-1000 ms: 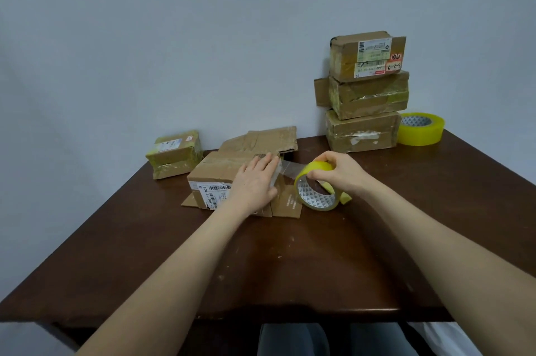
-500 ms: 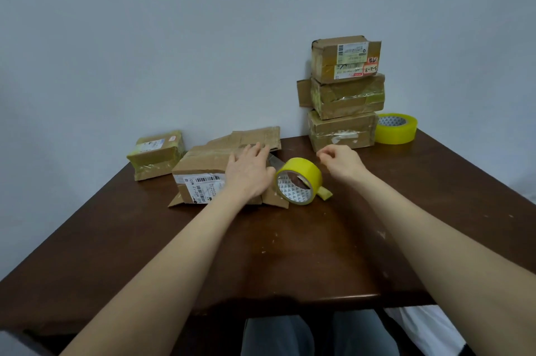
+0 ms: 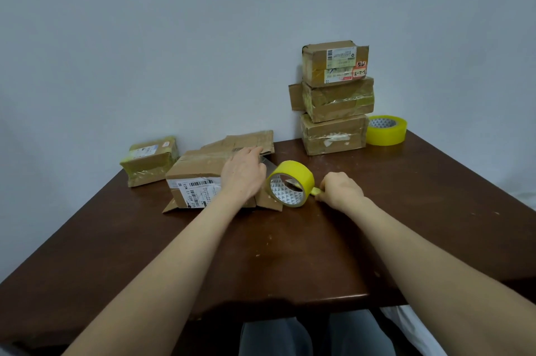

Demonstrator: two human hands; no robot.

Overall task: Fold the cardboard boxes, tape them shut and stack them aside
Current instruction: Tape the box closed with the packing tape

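A cardboard box (image 3: 200,176) with a white shipping label lies at the table's middle, its end flaps splayed out. My left hand (image 3: 242,174) presses flat on its top right part. A yellow tape roll (image 3: 291,186) stands on edge just right of the box, with a clear strip running from it to the box top. My right hand (image 3: 339,189) is right of the roll, fingers pinched on the yellow tab (image 3: 315,191) sticking out of it. Three taped boxes (image 3: 335,97) are stacked at the back right against the wall.
A second yellow tape roll (image 3: 385,129) lies flat right of the stack. A small taped box (image 3: 150,160) sits at the back left corner. A flattened cardboard piece (image 3: 249,139) lies behind the box. The dark wooden table (image 3: 290,254) ends near my lap.
My right hand let go of the roll, which now stands on the table, then moved to its right side and pinched the tab. My left hand stayed on the box.
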